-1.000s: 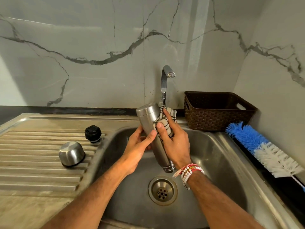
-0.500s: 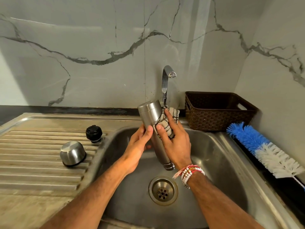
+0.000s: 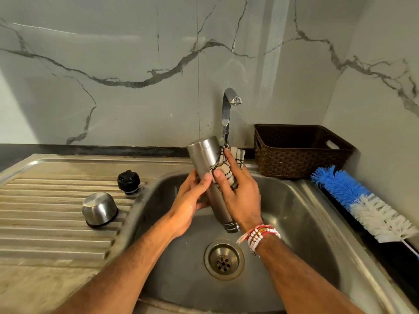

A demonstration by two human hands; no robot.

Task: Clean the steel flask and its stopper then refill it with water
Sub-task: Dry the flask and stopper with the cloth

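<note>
The steel flask [image 3: 205, 159] is upside down over the sink basin [image 3: 301, 214], its threaded mouth low near the drain [image 3: 224, 259] and its base tilted up to the left. My left hand [image 3: 189, 200] grips its middle from the left. My right hand [image 3: 238, 191] presses a white cloth with black stripes [image 3: 229, 164] against the flask's right side, fingers curled round both. The black stopper [image 3: 128, 181] stands on the ribbed draining board [image 3: 45, 223], and the steel cup lid [image 3: 99, 208] sits upside down in front of it.
The tap [image 3: 227, 109] rises behind the flask with no water running. A brown woven basket [image 3: 299, 152] stands at the back right. A blue and white bottle brush [image 3: 362, 202] lies on the dark counter along the right wall.
The flask's base has risen a little, and my right hand with the cloth has slid up its side. The stopper and the cup lid have not moved.
</note>
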